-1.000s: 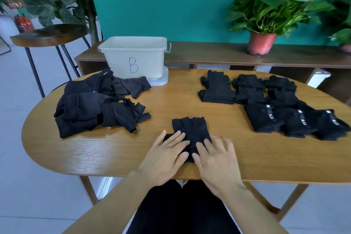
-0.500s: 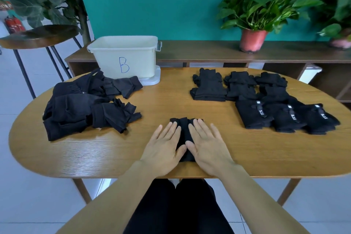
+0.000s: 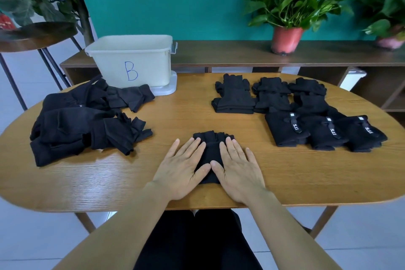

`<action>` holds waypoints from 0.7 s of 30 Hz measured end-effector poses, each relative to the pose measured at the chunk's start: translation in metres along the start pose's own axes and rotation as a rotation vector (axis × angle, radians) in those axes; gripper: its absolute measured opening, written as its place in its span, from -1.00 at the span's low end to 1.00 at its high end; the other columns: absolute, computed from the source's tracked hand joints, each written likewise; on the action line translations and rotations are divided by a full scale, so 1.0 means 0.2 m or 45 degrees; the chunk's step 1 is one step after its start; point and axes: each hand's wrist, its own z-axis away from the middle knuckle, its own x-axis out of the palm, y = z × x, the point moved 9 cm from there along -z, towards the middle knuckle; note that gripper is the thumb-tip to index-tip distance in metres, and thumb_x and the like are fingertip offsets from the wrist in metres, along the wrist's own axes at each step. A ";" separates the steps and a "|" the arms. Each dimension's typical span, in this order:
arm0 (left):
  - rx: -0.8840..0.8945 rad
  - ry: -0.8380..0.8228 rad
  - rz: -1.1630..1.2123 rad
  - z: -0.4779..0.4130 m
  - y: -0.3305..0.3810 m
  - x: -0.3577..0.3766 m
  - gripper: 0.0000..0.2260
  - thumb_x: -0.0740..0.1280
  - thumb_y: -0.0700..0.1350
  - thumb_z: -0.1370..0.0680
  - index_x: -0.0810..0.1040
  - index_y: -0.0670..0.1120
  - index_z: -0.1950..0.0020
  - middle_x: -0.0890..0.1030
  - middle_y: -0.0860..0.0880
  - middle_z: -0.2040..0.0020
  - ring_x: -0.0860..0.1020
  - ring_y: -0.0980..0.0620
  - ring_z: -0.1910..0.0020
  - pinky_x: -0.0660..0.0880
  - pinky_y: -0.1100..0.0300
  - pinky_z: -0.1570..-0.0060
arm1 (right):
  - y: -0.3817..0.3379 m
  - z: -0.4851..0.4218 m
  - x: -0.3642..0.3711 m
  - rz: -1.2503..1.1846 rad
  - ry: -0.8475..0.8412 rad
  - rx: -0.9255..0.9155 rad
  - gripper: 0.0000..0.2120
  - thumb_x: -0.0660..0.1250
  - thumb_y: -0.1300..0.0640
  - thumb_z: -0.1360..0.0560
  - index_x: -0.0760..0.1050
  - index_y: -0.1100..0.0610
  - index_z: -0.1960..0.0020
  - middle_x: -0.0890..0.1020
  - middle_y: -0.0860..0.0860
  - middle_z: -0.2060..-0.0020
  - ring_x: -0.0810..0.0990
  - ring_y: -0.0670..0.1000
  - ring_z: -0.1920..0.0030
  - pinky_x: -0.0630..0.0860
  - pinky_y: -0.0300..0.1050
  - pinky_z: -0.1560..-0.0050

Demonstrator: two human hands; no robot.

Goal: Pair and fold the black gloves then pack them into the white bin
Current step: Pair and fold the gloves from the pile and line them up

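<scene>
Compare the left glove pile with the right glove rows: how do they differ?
The left pile is jumbled and overlapping; the right rows lie flat and sorted. The right rows' near gloves show lettered tabs; the left pile shows none. Both are black, on the table.

Both sides of the folded glove pair (image 3: 212,149) were covered by the flat left hand (image 3: 180,170) and right hand (image 3: 240,170), so only its middle strip and far edge were seen. The inside of the white bin (image 3: 131,59) was hidden by its near wall. The stool (image 3: 32,33) and the right-hand pot plant (image 3: 390,2) were cut off by the picture's edges.
</scene>
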 end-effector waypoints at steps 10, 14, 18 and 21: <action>-0.103 0.253 0.104 0.11 -0.08 -0.11 -0.29 -0.38 0.31 -0.54 -0.14 -0.01 -0.62 -0.17 0.05 -0.61 -0.34 0.18 -0.53 -0.36 0.08 -0.51 | -0.02 0.02 -0.10 -0.142 -0.044 -0.011 -0.42 -0.26 -0.19 -0.66 -0.22 0.02 -0.60 -0.21 0.00 -0.58 -0.33 -0.05 -0.55 -0.37 0.17 -0.50; -0.160 0.396 0.054 0.24 -0.24 -0.18 -0.37 -0.25 0.22 -0.64 0.05 -0.06 -0.62 0.01 0.02 -0.61 -0.19 0.15 -0.57 -0.30 0.13 -0.52 | -0.17 0.03 -0.21 -0.063 0.101 -0.138 -0.45 -0.21 -0.14 -0.68 -0.15 0.02 -0.61 -0.11 0.00 -0.60 -0.26 -0.06 -0.56 -0.29 0.15 -0.52; -0.241 0.441 0.029 0.38 -0.45 -0.25 -0.41 -0.21 0.15 -0.65 0.17 -0.10 -0.58 0.12 0.00 -0.59 -0.07 0.12 -0.57 -0.27 0.15 -0.52 | -0.37 0.01 -0.30 -0.023 0.199 -0.270 -0.48 -0.17 -0.10 -0.69 -0.07 0.02 -0.61 -0.03 0.01 -0.60 -0.21 -0.05 -0.57 -0.25 0.12 -0.52; -0.343 0.467 -0.013 0.49 -0.62 -0.29 -0.46 -0.12 0.10 -0.66 0.31 -0.13 -0.53 0.29 -0.04 -0.54 0.06 0.11 -0.54 -0.29 0.21 -0.50 | -0.54 -0.02 -0.34 0.024 0.249 -0.366 -0.50 -0.15 -0.08 -0.69 -0.03 0.01 -0.61 0.01 0.01 -0.60 -0.17 -0.04 -0.58 -0.25 0.12 -0.51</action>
